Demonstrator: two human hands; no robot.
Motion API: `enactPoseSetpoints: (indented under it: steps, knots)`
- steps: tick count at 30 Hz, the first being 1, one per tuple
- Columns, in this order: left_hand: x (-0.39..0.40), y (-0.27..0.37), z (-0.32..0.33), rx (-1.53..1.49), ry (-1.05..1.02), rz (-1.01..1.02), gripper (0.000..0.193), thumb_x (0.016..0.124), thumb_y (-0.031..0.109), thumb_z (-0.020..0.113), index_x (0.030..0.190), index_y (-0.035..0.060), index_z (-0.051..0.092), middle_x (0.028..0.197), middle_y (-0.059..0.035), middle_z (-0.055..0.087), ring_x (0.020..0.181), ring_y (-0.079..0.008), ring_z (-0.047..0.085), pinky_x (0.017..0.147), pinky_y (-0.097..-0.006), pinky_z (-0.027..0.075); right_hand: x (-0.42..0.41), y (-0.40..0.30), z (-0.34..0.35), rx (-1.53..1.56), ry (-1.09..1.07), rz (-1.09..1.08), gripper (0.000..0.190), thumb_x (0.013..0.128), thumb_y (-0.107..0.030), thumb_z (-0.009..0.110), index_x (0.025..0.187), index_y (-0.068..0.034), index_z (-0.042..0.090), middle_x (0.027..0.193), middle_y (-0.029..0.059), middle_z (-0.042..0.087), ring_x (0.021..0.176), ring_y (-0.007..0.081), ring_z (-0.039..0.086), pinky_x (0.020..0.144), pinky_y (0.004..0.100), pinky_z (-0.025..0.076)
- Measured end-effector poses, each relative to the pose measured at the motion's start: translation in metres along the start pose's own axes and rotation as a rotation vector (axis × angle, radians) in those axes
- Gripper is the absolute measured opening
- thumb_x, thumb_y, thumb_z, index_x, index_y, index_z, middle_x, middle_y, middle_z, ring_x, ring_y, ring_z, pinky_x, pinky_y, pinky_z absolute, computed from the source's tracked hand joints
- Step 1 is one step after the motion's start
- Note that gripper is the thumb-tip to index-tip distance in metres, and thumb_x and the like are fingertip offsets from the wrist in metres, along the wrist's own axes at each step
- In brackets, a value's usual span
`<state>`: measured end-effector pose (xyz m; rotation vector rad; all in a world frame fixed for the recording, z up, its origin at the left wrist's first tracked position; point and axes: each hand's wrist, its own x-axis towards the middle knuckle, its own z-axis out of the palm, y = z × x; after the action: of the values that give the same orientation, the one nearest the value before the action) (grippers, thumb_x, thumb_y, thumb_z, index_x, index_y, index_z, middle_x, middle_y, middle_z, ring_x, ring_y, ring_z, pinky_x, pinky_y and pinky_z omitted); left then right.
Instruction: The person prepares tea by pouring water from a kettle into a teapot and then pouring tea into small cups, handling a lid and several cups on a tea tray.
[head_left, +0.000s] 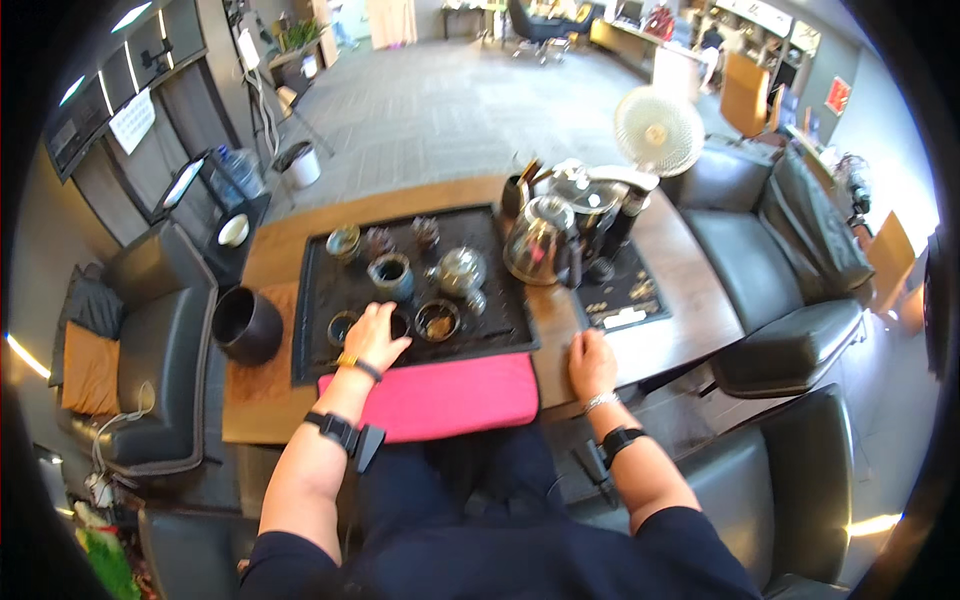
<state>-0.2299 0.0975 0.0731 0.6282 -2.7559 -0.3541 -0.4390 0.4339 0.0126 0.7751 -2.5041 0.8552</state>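
Observation:
My left hand (373, 334) is over the near side of a black tea tray (487, 337), thumb and fingers spread on either side of a small dark cup (400, 324). Whether it grips that cup is hidden. Left of the hand is another small cup (341, 328); to the right stands a round bowl (437, 321) with brown contents. Behind them are a blue-grey ceramic pitcher (391, 277) and a glass teapot (460, 271). My right hand (592, 361) rests at the table's near edge, fingers curled, with nothing visible in it.
A pink cloth (450, 397) lies along the tray's front edge. At right, a glass kettle (541, 244) stands beside a kettle unit (589, 199). A dark bin (247, 326) stands left, a fan (658, 131) behind. Leather armchairs (739, 232) flank the wooden table (697, 300).

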Motion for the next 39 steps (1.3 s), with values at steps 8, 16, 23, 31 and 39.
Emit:
enactPoseSetpoints:
  steps: [8, 16, 23, 31, 39]
  knots:
    - [0.004, -0.006, -0.002, 0.086, -0.053, 0.040, 0.071, 0.075, 0.026, 0.083, 0.134, 0.0015, 0.052, 0.123, -0.0178, 0.057, 0.122, -0.0355, 0.053, 0.102, -0.0430, 0.047, 0.003, -0.010, 0.002, -0.042, 0.020, -0.022, 0.023, 0.096, -0.021, 0.060, 0.079, -0.007, 0.053, 0.079, 0.0149, 0.058, 0.078, 0.0370, 0.060, 0.070, 0.0479, 0.047]
    - [0.013, 0.016, -0.005, 0.020, 0.082, 0.122, 0.088, 0.075, 0.050, 0.080, 0.139, -0.0015, 0.048, 0.136, -0.0210, 0.054, 0.130, -0.0355, 0.048, 0.113, -0.0457, 0.035, 0.010, -0.013, -0.001, -0.044, 0.001, -0.018, 0.023, 0.097, -0.022, 0.060, 0.081, -0.007, 0.054, 0.081, 0.0137, 0.059, 0.079, 0.0362, 0.060, 0.069, 0.0469, 0.048]
    - [0.012, 0.040, 0.009, 0.074, 0.032, 0.125, 0.092, 0.072, 0.057, 0.080, 0.138, 0.0004, 0.050, 0.132, -0.0175, 0.057, 0.131, -0.0328, 0.047, 0.112, -0.0477, 0.031, 0.005, -0.009, 0.000, -0.052, -0.005, -0.015, 0.022, 0.097, -0.024, 0.060, 0.083, -0.007, 0.055, 0.082, 0.0138, 0.060, 0.080, 0.0363, 0.061, 0.071, 0.0470, 0.048]
    - [0.019, 0.048, 0.018, 0.063, -0.007, 0.067, 0.089, 0.072, 0.057, 0.079, 0.135, 0.0008, 0.053, 0.129, -0.0170, 0.060, 0.131, -0.0318, 0.048, 0.117, -0.0536, 0.025, 0.008, -0.013, -0.002, -0.032, -0.013, -0.014, 0.024, 0.098, -0.024, 0.059, 0.082, -0.006, 0.055, 0.082, 0.0146, 0.060, 0.080, 0.0372, 0.060, 0.070, 0.0473, 0.047]
    - [0.014, 0.047, 0.030, -0.036, 0.163, 0.124, 0.080, 0.063, 0.047, 0.085, 0.121, -0.0003, 0.057, 0.109, -0.0158, 0.062, 0.114, -0.0322, 0.056, 0.115, -0.0514, 0.030, -0.001, -0.005, 0.004, -0.073, -0.010, -0.006, 0.025, 0.097, -0.024, 0.059, 0.080, -0.007, 0.056, 0.082, 0.0160, 0.062, 0.080, 0.0382, 0.061, 0.069, 0.0492, 0.048]
